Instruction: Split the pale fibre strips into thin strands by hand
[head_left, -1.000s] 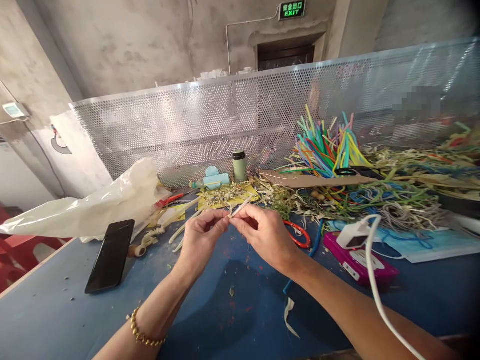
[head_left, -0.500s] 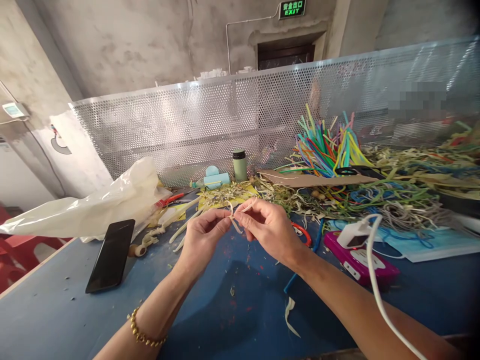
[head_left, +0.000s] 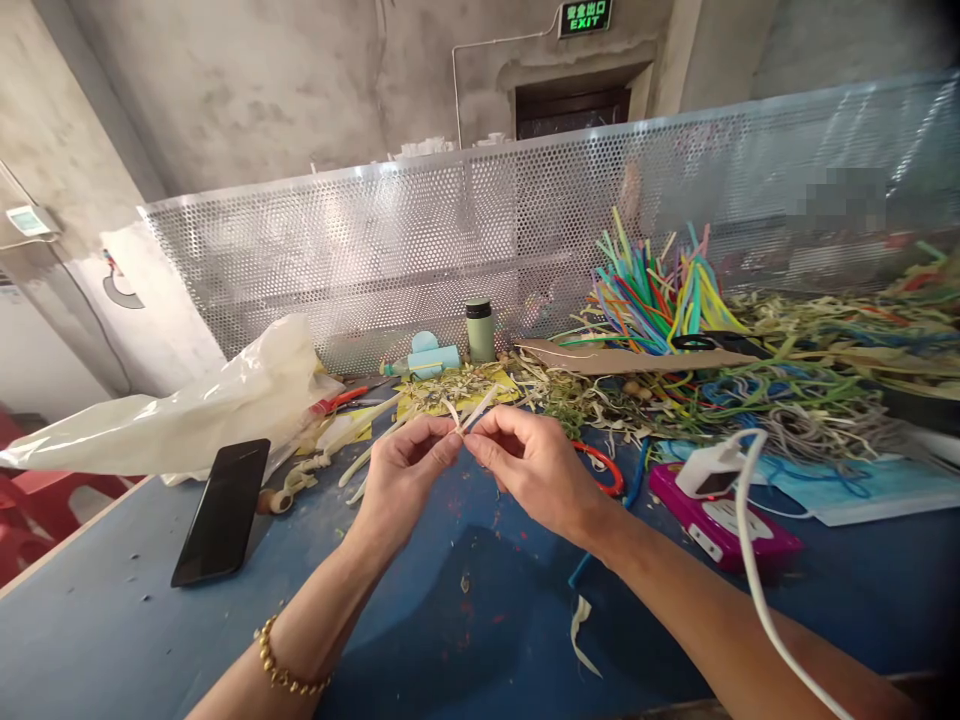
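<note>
Above the blue tabletop [head_left: 315, 640], my left hand [head_left: 411, 470] pinches a thin, pale strip of dried plant fibre [head_left: 480, 405] between thumb and forefinger. My right hand [head_left: 529, 460] is closed on the same strip, its fingertips almost meeting those of the left. Two pale ends stick up from the pinch and form a V; the part between the fingertips is hidden. Beyond my hands, dried scraps [head_left: 457, 385] lie on yellow paper. More pale strips [head_left: 367, 460] lie beside my left hand, and red-handled scissors [head_left: 604, 470] rest to the right of my right hand.
A black phone [head_left: 223, 515] lies at left, near a plastic bag [head_left: 187, 410]. At right sit a magenta power strip [head_left: 724, 520] with a white charger, a blue face mask [head_left: 847, 490], tangled cords and colourful pipe cleaners [head_left: 660, 300]. A green tumbler [head_left: 480, 332] stands before a perforated metal screen [head_left: 360, 260].
My right hand has shifted slightly left, bringing the fingertips closer together. The strip's ends now point upward, and the loose end that hung below the fingers no longer shows.
</note>
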